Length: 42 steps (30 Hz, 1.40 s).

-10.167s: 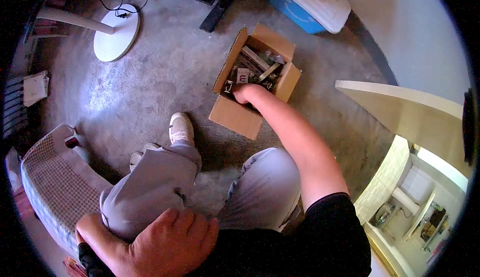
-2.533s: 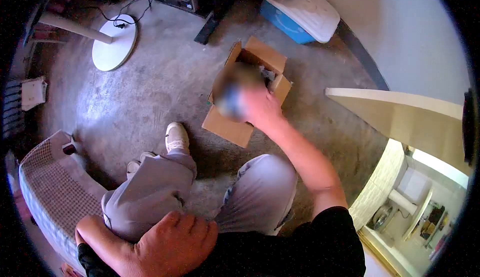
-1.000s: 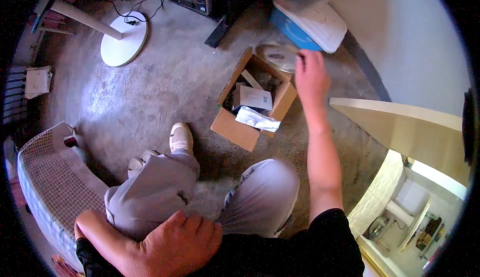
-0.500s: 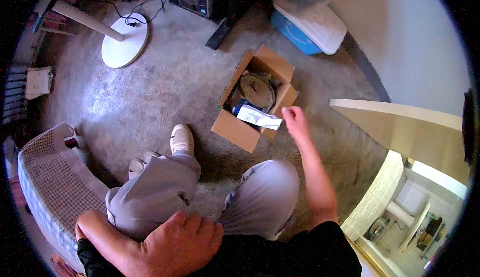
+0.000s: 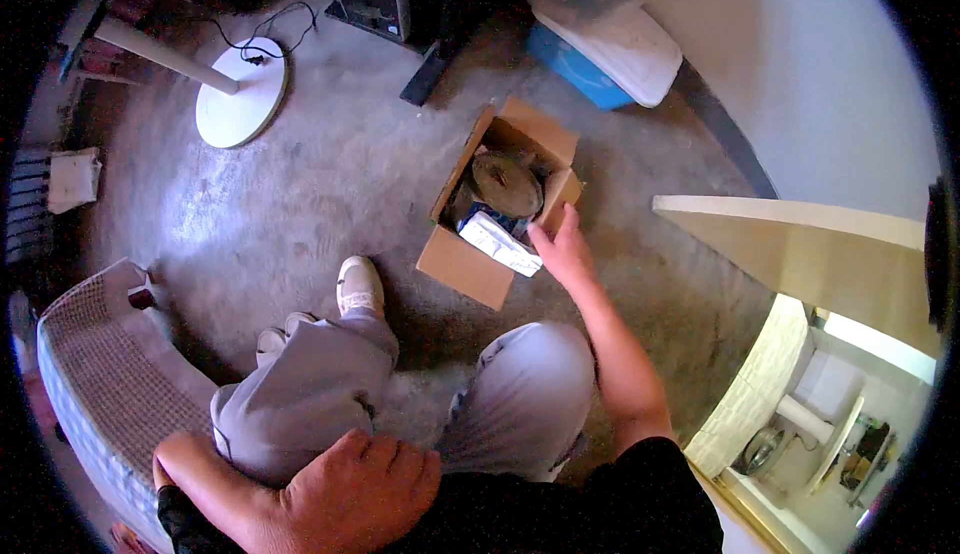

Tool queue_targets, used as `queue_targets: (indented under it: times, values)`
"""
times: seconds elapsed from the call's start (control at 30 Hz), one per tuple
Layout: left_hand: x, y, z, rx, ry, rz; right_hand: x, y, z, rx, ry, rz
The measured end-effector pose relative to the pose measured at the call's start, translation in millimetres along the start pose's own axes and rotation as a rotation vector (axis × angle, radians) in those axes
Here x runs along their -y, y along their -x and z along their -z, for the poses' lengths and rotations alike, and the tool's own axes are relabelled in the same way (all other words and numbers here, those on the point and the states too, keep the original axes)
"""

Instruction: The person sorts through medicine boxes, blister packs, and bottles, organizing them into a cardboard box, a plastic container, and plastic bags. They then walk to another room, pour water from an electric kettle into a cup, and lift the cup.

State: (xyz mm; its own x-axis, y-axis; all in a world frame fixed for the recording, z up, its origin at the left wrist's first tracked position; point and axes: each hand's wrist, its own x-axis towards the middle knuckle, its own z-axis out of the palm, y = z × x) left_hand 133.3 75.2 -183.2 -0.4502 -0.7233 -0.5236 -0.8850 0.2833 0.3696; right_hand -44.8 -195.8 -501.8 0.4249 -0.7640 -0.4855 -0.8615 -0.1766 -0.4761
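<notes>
Open cardboard box point(image 5: 465, 268), its contents apparently being handled.
Inside, a round disc point(image 5: 507, 186) and a white packet point(image 5: 498, 244); the right hand point(image 5: 566, 257) is beside the packet, fingers parted, seemingly empty; gripping it would call for closing them; the left hand point(image 5: 365, 489) has loosely bent fingers, its palm hidden, any hold unclear.

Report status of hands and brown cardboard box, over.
Right hand open at box. White flat packet, round brownish object inside. Left hand near lap, not blocking.
</notes>
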Motion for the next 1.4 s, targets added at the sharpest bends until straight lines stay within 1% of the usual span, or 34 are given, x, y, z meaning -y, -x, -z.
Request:
queue_targets:
  times: [0.03, 0.13, 0.17, 0.2, 0.23, 0.27, 0.33, 0.37, 0.4, 0.43, 0.47, 0.5, 0.53, 0.6, 0.67, 0.73, 0.77, 0.83, 0.93, 0.97, 1.07, 1.1, 1.2, 1.3, 1.4]
  values:
    - [-0.7, -0.7, -0.3, -0.02, 0.02, 0.017, -13.9, -4.7, -10.3, -0.017, 0.066, 0.033]
    - [-4.6, -2.4, 13.6, 0.164, -0.261, 0.01, -24.9, -19.1, -32.8, 0.083, -0.077, -0.06]
    - [-5.1, -4.3, 20.7, 0.22, -0.366, 0.012, -13.3, -18.1, -26.0, 0.107, -0.109, -0.091]
    - [-4.3, -5.3, 24.9, 0.276, -0.468, 0.017, -22.8, -30.1, -34.8, 0.087, -0.056, 0.037]
    - [-3.7, -6.3, 29.1, 0.334, -0.57, 0.016, -36.1, -39.0, -38.9, 0.13, -0.056, 0.066]
    - [-1.1, -5.9, 23.2, 0.237, -0.449, 0.032, -26.3, -36.7, -30.4, 0.175, -0.056, 0.095]
    - [-0.3, -4.3, 6.2, -0.015, -0.1, 0.024, -24.2, -38.0, -11.8, 0.143, -0.1, -0.011]
    - [-0.9, -2.7, 3.6, -0.046, -0.072, 0.027, -29.4, -38.4, -2.2, 0.133, -0.12, -0.064]
    - [-1.6, -2.4, 0.2, -0.093, -0.025, 0.027, -30.9, -34.0, 7.4, 0.016, -0.172, 0.053]
    - [-1.6, -1.2, -1.8, -0.138, 0.014, 0.029, -33.8, -35.9, 25.9, 0.077, -0.18, -0.07]
    - [-1.0, -0.3, -3.6, -0.168, 0.04, 0.032, -77.5, -54.5, 17.9, 0.01, -0.276, -0.003]
    - [-1.7, 0.4, -5.9, -0.191, 0.06, 0.031, -92.5, -61.1, 26.7, -0.008, -0.308, -0.066]
    - [-2.4, 2.2, -8.5, -0.228, 0.071, 0.03, -92.6, -62.0, 45.3, -0.029, -0.205, -0.003]
    - [-4.1, -0.3, -13.8, -0.186, 0.118, 0.034, -105.8, -73.8, 62.7, -0.06, -0.137, -0.078]
    - [-5.0, 0.1, -14.2, -0.167, 0.134, 0.028, -122.5, -86.6, 68.1, -0.033, -0.028, -0.171]
    - [-4.2, 0.1, -11.4, -0.176, 0.115, 0.021, -141.6, -93.1, 74.3, -0.088, -0.024, -0.168]
    - [-3.1, 0.2, -10.6, -0.181, 0.106, 0.021, -150.0, -93.6, 76.6, -0.154, -0.075, -0.117]
    - [-1.7, 1.2, -11.0, -0.188, 0.096, 0.027, -112.3, -62.1, 90.6, -0.277, -0.198, -0.007]
    - [-3.1, 1.6, -9.4, -0.192, 0.085, 0.021, -63.9, -19.8, 104.9, -0.309, 0.197, 0.15]
    - [-2.7, 1.0, -9.2, -0.192, 0.075, 0.014, -50.5, -9.2, 103.4, -0.262, 0.195, 0.193]
    - [-3.6, 0.2, -8.0, -0.193, 0.052, 0.001, -50.6, -16.6, 88.7, -0.148, 0.275, 0.199]
    - [-5.4, -0.2, -8.6, -0.195, 0.054, 0.005, -48.7, -18.5, 85.3, -0.171, 0.322, 0.2]
    - [-5.9, -0.3, -9.8, -0.204, 0.066, 0.022, -42.6, -27.4, 80.7, -0.217, 0.401, 0.33]
    - [-5.9, -0.1, -11.8, -0.216, 0.083, 0.031, -41.7, -32.5, 77.7, -0.253, 0.519, 0.402]
    - [-5.7, -1.5, -14.1, -0.225, 0.088, 0.036, -49.4, -42.3, 69.7, -0.204, 0.596, 0.365]
